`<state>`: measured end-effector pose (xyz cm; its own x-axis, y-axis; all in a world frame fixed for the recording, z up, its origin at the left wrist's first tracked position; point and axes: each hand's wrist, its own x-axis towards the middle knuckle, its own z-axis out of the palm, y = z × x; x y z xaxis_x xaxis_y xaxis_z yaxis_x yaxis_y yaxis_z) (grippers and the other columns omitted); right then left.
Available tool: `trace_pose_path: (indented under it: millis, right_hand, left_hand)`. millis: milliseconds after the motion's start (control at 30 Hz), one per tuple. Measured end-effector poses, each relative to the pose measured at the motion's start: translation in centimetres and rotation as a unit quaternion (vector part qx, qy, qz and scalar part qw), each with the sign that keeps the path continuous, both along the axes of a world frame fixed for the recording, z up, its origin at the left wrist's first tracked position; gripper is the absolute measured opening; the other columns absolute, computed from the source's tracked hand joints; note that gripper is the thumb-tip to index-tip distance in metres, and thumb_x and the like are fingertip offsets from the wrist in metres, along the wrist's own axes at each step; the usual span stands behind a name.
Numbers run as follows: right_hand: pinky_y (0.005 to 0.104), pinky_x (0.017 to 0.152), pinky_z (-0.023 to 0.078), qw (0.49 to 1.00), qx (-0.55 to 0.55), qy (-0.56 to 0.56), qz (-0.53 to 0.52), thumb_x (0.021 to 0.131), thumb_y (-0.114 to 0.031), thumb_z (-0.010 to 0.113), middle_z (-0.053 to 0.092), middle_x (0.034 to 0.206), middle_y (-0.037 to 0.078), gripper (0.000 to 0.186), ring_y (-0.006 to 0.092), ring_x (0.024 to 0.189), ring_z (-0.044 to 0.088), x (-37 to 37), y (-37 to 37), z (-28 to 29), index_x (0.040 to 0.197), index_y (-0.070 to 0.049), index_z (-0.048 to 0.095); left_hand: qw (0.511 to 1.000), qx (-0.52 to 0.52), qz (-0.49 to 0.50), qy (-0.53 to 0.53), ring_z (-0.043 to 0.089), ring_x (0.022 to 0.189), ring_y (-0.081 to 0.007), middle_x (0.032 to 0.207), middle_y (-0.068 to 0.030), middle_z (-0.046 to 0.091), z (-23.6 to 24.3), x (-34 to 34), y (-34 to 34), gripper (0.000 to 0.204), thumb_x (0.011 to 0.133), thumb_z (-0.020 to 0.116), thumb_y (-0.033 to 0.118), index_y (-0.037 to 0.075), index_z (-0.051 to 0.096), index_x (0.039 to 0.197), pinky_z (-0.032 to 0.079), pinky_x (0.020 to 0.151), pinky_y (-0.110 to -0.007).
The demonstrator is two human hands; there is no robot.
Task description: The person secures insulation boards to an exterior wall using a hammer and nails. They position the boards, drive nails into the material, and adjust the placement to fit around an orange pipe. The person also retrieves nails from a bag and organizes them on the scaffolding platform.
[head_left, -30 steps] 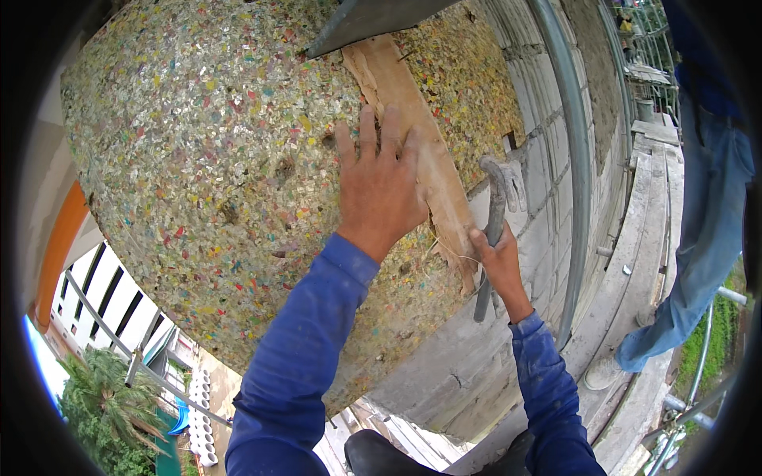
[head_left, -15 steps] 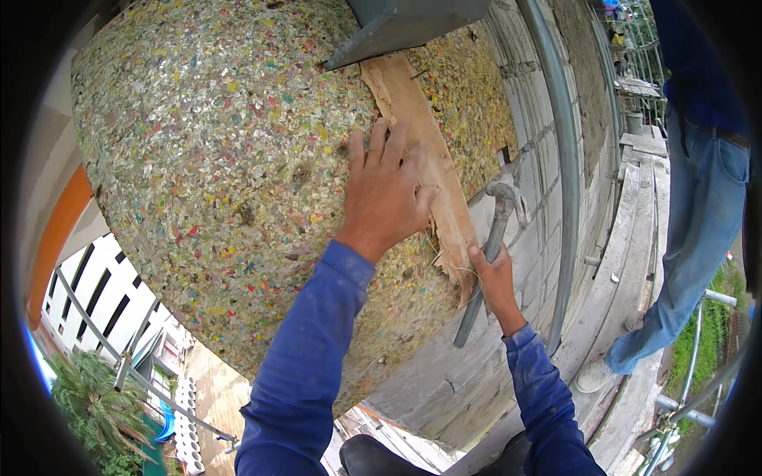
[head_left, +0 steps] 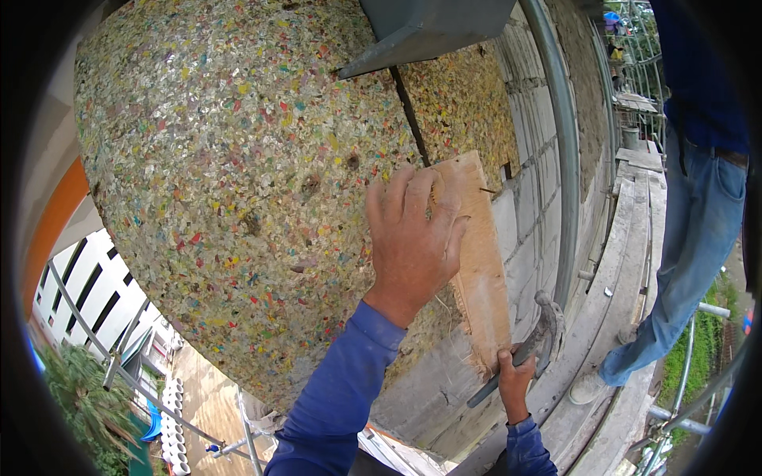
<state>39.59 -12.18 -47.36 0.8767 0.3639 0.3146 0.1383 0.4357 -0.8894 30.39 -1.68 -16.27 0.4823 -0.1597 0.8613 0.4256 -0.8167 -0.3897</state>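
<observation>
A strip of plywood [head_left: 482, 274] with ragged, splintered edges slants in front of the speckled multicoloured panel [head_left: 238, 159]. My left hand [head_left: 414, 242] is closed on its left edge, fingers bent toward the upper end. A thin nail [head_left: 487, 190] juts out near the top of the strip. My right hand [head_left: 517, 382] is wrapped round the handle of a claw hammer [head_left: 549, 333], whose head points up and right. That hand sits at the strip's lower end; whether it also grips the wood is unclear.
A dark seam [head_left: 409, 115] runs down the panel below a grey metal box-like piece [head_left: 436, 32]. Right of it are a grey block wall [head_left: 540, 190] and a curved metal pipe [head_left: 565, 151]. A person in jeans [head_left: 683, 270] stands on the scaffold planks [head_left: 627, 246]. Ground lies far below.
The plywood strip has come down and to the right, baring the dark seam behind it. Both hands moved with it, and the hammer is lower and further right.
</observation>
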Motion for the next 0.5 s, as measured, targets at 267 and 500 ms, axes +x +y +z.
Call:
trace_pose_path:
  millis: [267,500]
  right_hand:
    - [0.026,0.067,0.045,0.995,-0.037,-0.089,-0.033,0.085,-0.015,0.074,0.054,0.083,0.002,0.03,0.0113,0.072,0.052,-1.8,-9.1,-0.7,0.1,-0.003,0.051]
    - [0.029,0.06,0.049,0.988,-0.065,-0.134,-0.039,0.087,0.0,0.061,0.053,0.089,0.007,0.021,0.0154,0.075,0.056,-6.5,-19.9,0.5,0.099,-0.005,0.045]
  left_hand:
    - [0.989,-0.05,-0.119,-0.076,0.047,0.12,-0.0377,0.125,-0.0125,0.053,-3.1,-6.3,-4.2,0.044,0.066,0.073,0.005,0.013,0.07,0.108,0.038,0.1,-0.052]
    - [0.974,-0.086,-0.192,-0.088,0.049,0.118,-0.037,0.126,-0.0102,0.052,-6.0,-18.9,-11.4,0.042,0.067,0.076,0.008,0.022,0.069,0.106,0.043,0.091,-0.054]
